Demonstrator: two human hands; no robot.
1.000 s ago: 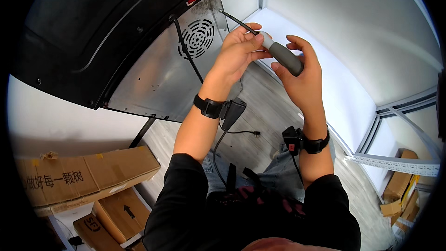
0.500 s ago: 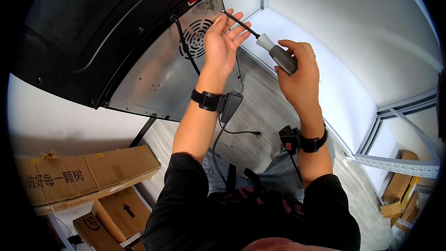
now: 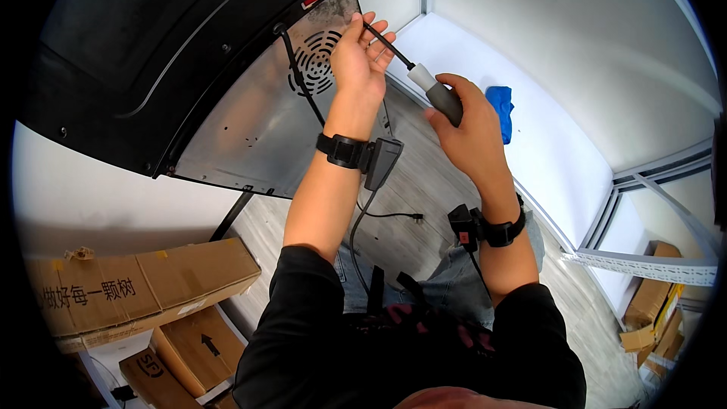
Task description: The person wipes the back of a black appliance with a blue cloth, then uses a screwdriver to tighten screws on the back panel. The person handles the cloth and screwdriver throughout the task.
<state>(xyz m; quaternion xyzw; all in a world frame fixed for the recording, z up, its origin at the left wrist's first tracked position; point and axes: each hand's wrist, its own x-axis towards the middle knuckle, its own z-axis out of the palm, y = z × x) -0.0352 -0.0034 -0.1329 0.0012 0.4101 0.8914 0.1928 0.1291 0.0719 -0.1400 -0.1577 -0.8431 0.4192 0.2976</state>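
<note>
We've swung the screwdriver toward nine o'clock, right hand clamped round it, likely correcting its angle, though whether the left hand pinches it too we can't tell.

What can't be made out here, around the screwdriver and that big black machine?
Screwdriver tip: head view, hidden by the left hand.
Right side of the round vent: head view, behind the same hand.
Blue item: head view, overlapped by the right hand; its kind is unclear.
Top of the machine: head view, cut off by the upper edge.
Long cardboard box: head view, left end lost in the dark rim.
</note>
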